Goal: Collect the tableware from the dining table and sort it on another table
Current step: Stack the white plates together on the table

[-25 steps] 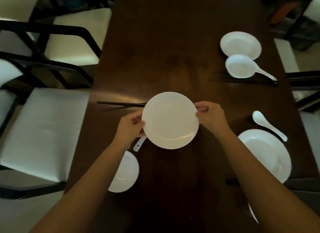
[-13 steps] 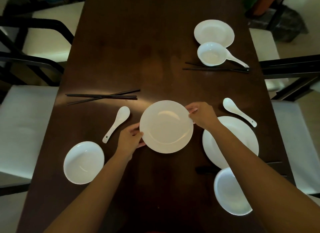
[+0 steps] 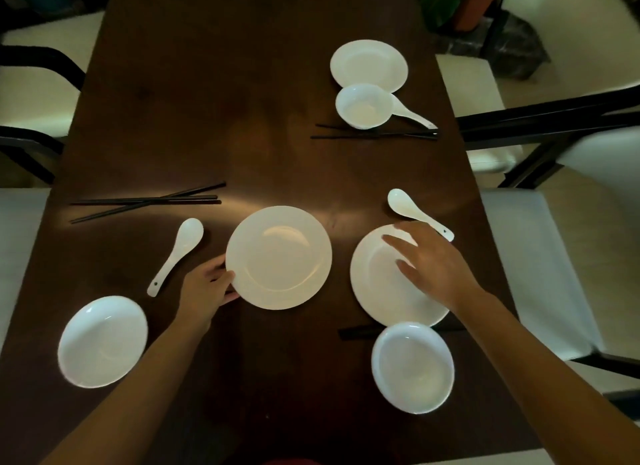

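Observation:
My left hand [image 3: 206, 286] grips the left rim of a white plate [image 3: 278, 257] held over the middle of the dark wooden dining table [image 3: 214, 111]. My right hand [image 3: 431, 264] hovers with fingers spread over a second white plate [image 3: 377, 291] lying at the right. A white bowl [image 3: 412, 367] sits just in front of that plate, partly covering black chopsticks [image 3: 353, 332]. A white spoon [image 3: 412, 210] lies behind the right plate.
At the left lie a white spoon [image 3: 178, 253], a white bowl [image 3: 103, 341] and crossed black chopsticks [image 3: 145, 201]. The far right holds a plate [image 3: 369, 64], a bowl [image 3: 362, 106] with a spoon [image 3: 412, 115], and chopsticks [image 3: 374, 135]. Pale-cushioned chairs [image 3: 533, 267] flank both sides.
My right hand has let go of the held plate and moved right, over the second plate. The left hand alone keeps the plate. The view has shifted, showing more of the near table.

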{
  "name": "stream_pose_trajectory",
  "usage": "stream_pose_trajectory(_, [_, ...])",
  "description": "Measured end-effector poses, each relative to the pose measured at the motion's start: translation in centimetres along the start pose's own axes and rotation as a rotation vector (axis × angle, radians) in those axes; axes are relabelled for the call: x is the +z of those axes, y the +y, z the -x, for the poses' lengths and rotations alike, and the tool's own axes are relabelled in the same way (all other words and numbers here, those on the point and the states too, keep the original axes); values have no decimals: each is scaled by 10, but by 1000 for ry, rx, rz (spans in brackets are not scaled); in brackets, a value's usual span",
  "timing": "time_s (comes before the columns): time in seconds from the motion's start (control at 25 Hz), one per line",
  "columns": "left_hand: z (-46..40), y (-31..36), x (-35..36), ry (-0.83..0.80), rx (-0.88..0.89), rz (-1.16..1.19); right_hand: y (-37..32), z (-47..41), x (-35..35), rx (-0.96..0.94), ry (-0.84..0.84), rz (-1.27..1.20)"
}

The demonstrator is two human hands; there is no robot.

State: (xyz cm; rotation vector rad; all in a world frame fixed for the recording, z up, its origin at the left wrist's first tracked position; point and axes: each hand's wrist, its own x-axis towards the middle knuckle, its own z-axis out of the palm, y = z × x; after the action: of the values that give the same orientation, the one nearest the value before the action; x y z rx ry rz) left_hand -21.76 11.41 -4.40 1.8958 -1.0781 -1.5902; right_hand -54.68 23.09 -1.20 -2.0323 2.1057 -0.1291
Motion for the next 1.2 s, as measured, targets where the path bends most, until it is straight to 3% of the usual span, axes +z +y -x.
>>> stream_pose_trajectory(0.24, [0, -3, 4, 22, -6, 5, 47, 68, 17, 379, -68, -65])
stream_pose_trajectory(0.44, [2, -2, 7, 38, -17, -2, 40, 69, 35, 493, -53, -346])
stream_pose_trajectory(0.68, [5, 2, 9, 53, -68, 56, 41, 52, 27, 815, 71, -697])
stream_pose_trajectory(0.84, [9, 5, 7, 53, -97, 96, 42, 44, 0, 817, 126, -1002])
stream_pose_trajectory(1.04, [12, 8, 10, 48, -119, 91, 26, 19, -29, 714, 242, -1017])
stream_pose_trajectory(1.2, [9, 8, 6, 4, -122, 85, -7, -14, -29, 699, 218, -1131])
